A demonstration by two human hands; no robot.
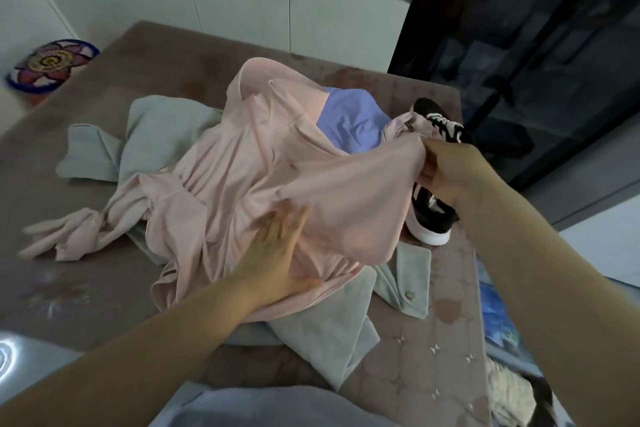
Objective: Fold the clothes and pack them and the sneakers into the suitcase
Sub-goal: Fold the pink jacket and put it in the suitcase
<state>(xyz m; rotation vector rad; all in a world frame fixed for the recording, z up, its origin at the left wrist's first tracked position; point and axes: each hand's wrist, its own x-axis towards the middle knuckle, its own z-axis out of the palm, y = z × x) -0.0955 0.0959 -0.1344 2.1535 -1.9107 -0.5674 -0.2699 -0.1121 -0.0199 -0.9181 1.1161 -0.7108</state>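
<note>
My left hand [277, 246], fingers straight, pins the crumpled pale-pink jersey garment [242, 166]; my right hand [446, 170] pinches its edge. Tugging could drag the black-and-white sneaker [433, 218] along.

Home bedroom: bare mattress [152, 59], cupboards [239, 7]

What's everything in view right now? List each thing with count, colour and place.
pink garment: one, pale pink, crumpled mid-mattress
buttoned garment: at least one, grey-green, under the pink garment
lavender garment: one, lavender, behind the pink garment
sneakers: two, black and white, right of the clothes
mattress: one, brownish pink, beneath everything
round mat: one, multicoloured, floor far left
left hand: one, flat on the pink garment
right hand: one, grips the pink garment's edge
</note>
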